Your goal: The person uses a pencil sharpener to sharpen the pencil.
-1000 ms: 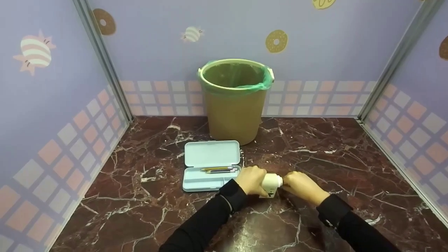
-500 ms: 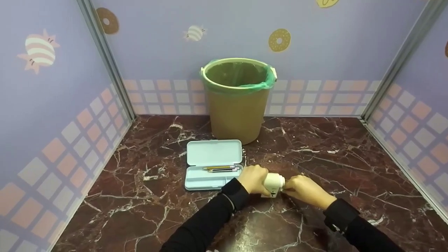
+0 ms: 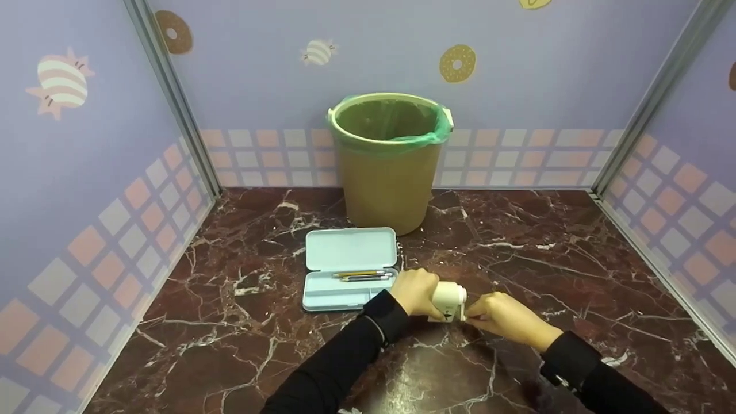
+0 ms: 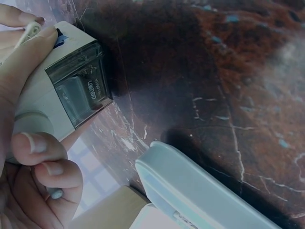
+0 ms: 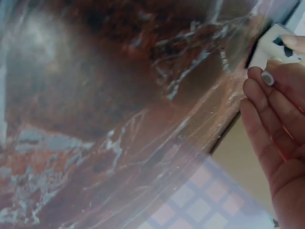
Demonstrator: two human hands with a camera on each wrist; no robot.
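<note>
A white crank pencil sharpener (image 3: pixel 448 296) with a dark clear shavings drawer (image 4: pixel 82 86) lies on the table. My left hand (image 3: pixel 416 293) grips its body, thumb on the near side. Between the curled fingers in the left wrist view shows a small grey rounded tip (image 4: pixel 55 193); the rest of that piece is hidden. My right hand (image 3: pixel 509 319) pinches the crank handle at the sharpener's right end, and the handle's round knob (image 5: pixel 268 78) pokes out between thumb and fingers in the right wrist view.
Left of the sharpener, an open light-blue pencil case (image 3: pixel 333 290) holds several pencils (image 3: pixel 362 275). Behind it stands a tan bin (image 3: pixel 388 178) with a green liner (image 3: pixel 425 138). Patterned walls (image 3: pixel 259 75) enclose the dark marble table (image 3: pixel 230 345) at the back and sides.
My right hand has moved lower and slightly right, turning the crank handle down. The left hand keeps its grip on the sharpener. The head view has shifted slightly.
</note>
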